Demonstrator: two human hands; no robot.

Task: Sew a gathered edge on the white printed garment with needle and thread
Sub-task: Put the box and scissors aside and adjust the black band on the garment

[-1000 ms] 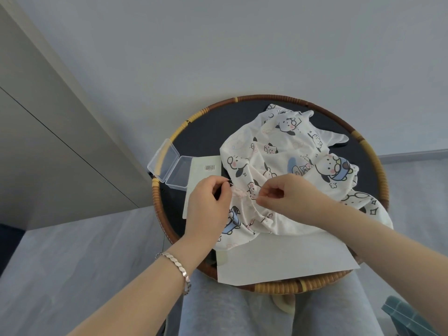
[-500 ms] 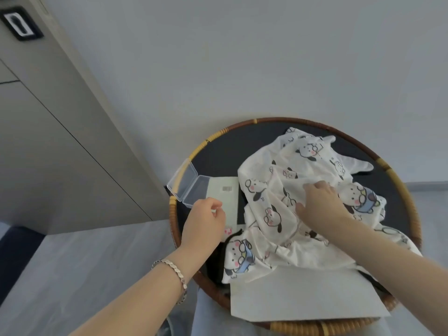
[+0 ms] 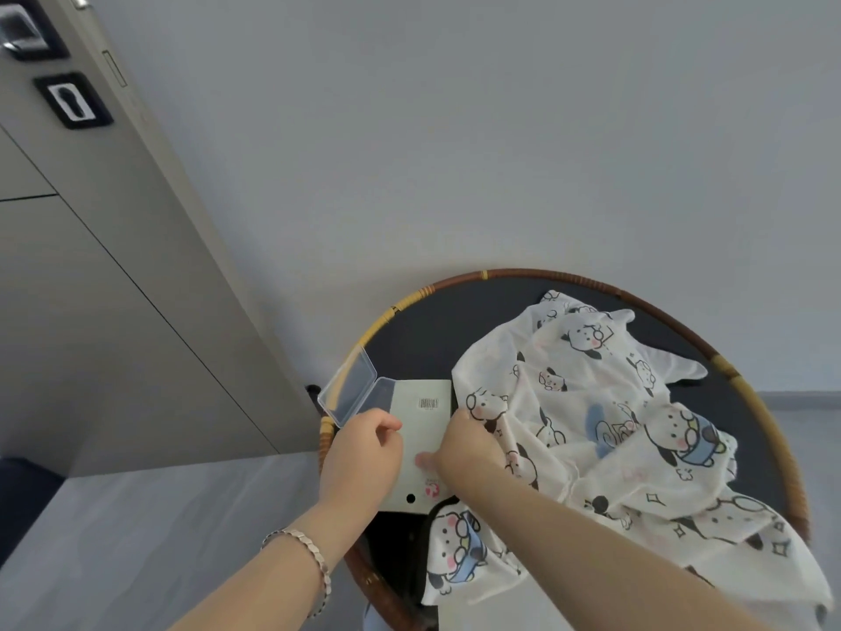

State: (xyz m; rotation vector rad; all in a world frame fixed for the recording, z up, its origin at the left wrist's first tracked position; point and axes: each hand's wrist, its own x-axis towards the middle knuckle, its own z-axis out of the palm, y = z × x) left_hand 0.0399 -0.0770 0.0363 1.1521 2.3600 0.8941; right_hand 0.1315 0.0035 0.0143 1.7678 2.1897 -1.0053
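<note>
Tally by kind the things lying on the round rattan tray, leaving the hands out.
White printed garment: 1
Clear plastic box, lid open: 1
Pale card with barcode: 1
Total: 3

I see a round dark surface (image 3: 423, 339) with a rattan rim (image 3: 728, 373), carrying the white printed garment (image 3: 591, 403) on its right, a pale barcoded card (image 3: 425, 428) just beside it, and an open clear box (image 3: 350, 387) at the left edge.
</note>
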